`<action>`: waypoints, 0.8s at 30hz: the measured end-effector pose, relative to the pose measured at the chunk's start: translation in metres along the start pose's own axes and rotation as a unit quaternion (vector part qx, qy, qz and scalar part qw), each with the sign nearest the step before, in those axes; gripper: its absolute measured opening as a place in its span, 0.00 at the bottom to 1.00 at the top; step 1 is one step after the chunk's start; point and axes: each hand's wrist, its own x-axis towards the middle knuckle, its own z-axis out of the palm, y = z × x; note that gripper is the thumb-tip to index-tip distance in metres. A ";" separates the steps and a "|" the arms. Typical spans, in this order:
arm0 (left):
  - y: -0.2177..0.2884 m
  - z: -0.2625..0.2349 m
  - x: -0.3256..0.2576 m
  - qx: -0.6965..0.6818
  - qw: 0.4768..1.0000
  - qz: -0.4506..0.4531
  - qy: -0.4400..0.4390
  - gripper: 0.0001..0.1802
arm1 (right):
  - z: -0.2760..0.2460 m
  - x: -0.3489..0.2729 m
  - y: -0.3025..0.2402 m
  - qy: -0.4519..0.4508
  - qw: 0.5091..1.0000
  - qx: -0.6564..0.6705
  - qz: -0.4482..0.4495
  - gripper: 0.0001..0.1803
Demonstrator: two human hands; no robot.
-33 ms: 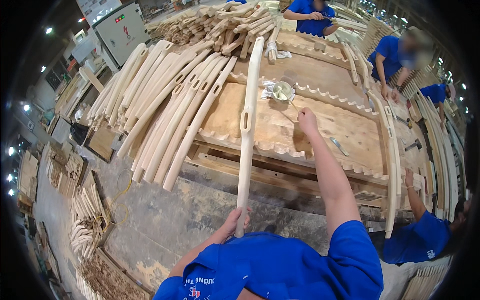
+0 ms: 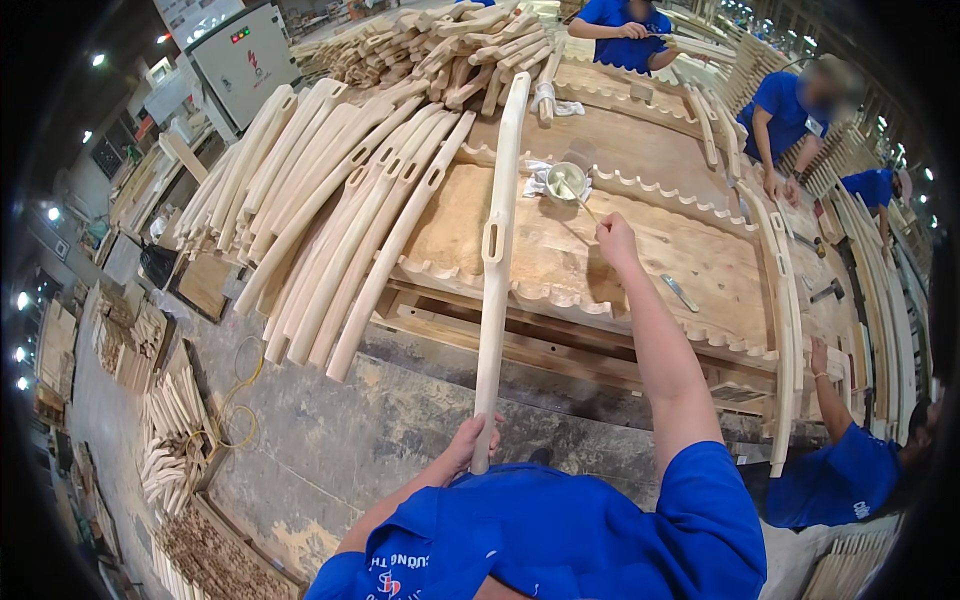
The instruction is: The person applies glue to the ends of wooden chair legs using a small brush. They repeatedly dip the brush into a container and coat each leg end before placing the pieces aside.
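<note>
My left hand (image 2: 472,443) is closed round the lower end of a long, pale wooden leg (image 2: 492,310), near my body. The leg slants up and away from me across the bench's front edge and has an oval slot partway along. Over the bench, my right hand (image 2: 614,240) grips a thin stick (image 2: 587,211). Its far end reaches into a round cup (image 2: 566,196) of whitish paste, which stands by a crumpled white cloth (image 2: 537,178). Right of my right forearm lies a flat metal blade tool (image 2: 679,293) on the wooden bench (image 2: 640,250).
Slotted wooden legs (image 2: 340,230) lie fanned out at left, with a heap of wooden pieces (image 2: 440,50) behind. Scalloped rails (image 2: 680,200) cross the bench. A hammer (image 2: 828,290) lies at right. Co-workers in blue work at the far side and right. A yellow hose (image 2: 240,425) lies on the floor.
</note>
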 end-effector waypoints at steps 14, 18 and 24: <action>-0.030 0.009 0.006 0.055 0.986 0.061 0.144 0.15 | -0.022 0.002 -0.013 0.015 0.997 -0.070 -0.003 0.08; -0.028 0.001 0.010 0.023 0.994 0.021 0.102 0.15 | -0.025 0.008 -0.004 -0.050 0.998 0.004 0.023 0.08; -0.035 -0.009 0.008 0.026 0.995 0.017 0.097 0.16 | -0.021 0.001 -0.005 -0.122 0.974 0.163 0.103 0.07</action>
